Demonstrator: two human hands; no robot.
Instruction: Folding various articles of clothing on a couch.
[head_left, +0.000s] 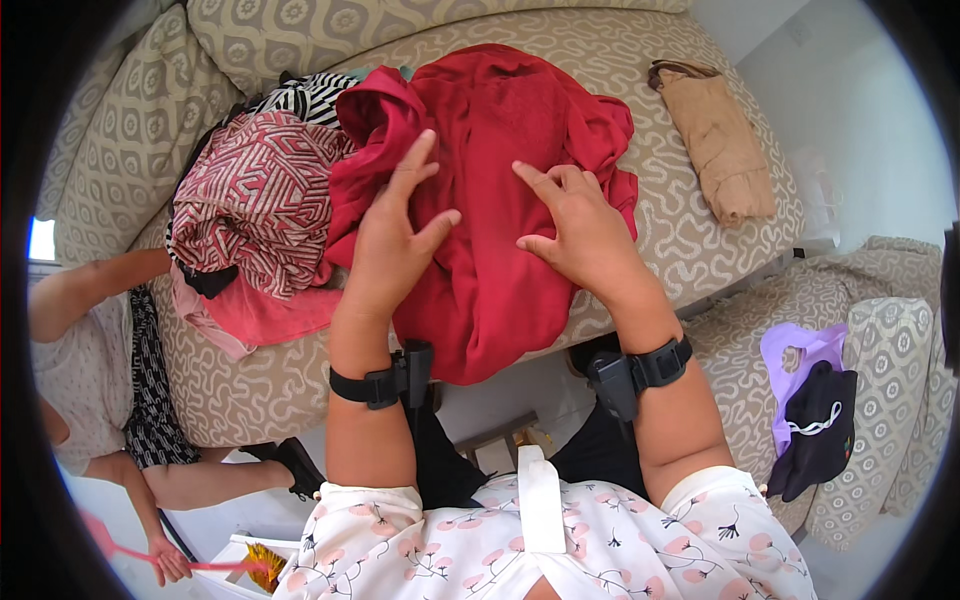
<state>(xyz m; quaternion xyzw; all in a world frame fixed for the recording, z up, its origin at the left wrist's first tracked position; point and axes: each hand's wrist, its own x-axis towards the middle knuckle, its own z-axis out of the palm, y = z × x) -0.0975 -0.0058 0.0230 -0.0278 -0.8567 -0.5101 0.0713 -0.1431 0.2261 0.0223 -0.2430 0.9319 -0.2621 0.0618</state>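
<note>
A crumpled red cloth garment (495, 127) lies spread over the sofa seat and hangs over its front edge. Above its left part is my left hand (397, 232), fingers apart, holding nothing. My right hand (574, 217) is over the right part, its thumb and fingers spread and also without anything in them. Whether either hand touches the cloth I cannot tell. Beside the red garment, to the left, sits a heap of clothes with a red-and-white patterned garment (262, 195) on top, a black-and-white striped one (319, 97) behind and a pink cloth (274, 311) beneath.
A folded tan garment (716, 142) lies at the right of the patterned sofa seat (667, 247). Farther right, a purple bag (802, 341) and a black cloth item (821, 427) rest on another seat. At the left, another person (90, 360) holds a pink stick-like object (135, 553).
</note>
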